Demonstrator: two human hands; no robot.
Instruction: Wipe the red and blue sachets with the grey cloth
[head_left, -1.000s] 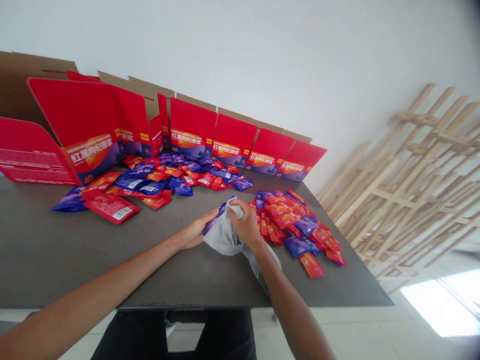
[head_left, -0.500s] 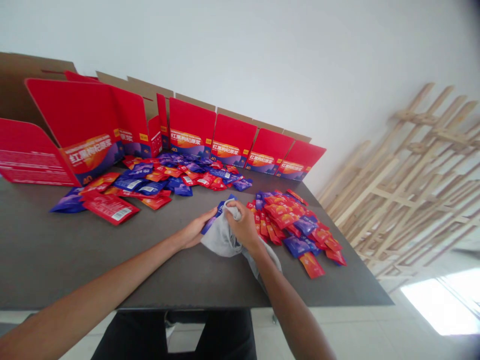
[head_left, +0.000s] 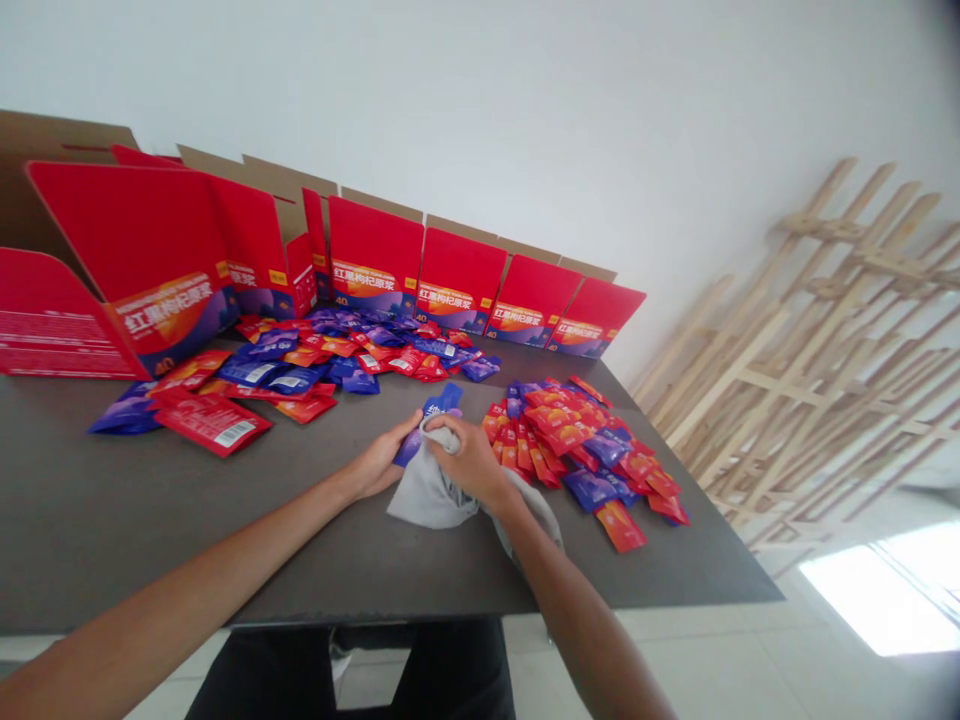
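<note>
- The left hand (head_left: pixel 384 460) grips the left edge of a flat blue-and-purple printed pouch (head_left: pixel 444 400), held just above or on the worktop; which cannot be told.
- The right hand (head_left: pixel 466 462) is closed on a bunched light-grey fabric cloth (head_left: pixel 431 500), pressed against the pouch; cloth and fingers hide its lower part.
- The cloth's tail trails under the right forearm onto the dark-grey flat worktop (head_left: pixel 315 570).
- Just beyond the right hand, a heaped pile of shiny red-orange and purple pouches (head_left: pixel 577 430) crowds that side.
- Farther forward and left lie scattered red and blue pouches (head_left: pixel 337 350).
- Behind these, open red printed cardboard boxes (head_left: pixel 375 245) form a barrier along the white wall (head_left: pixel 525 110).
- Pale wooden slatted frames (head_left: pixel 787 330) stand beyond the worktop's right end.
</note>
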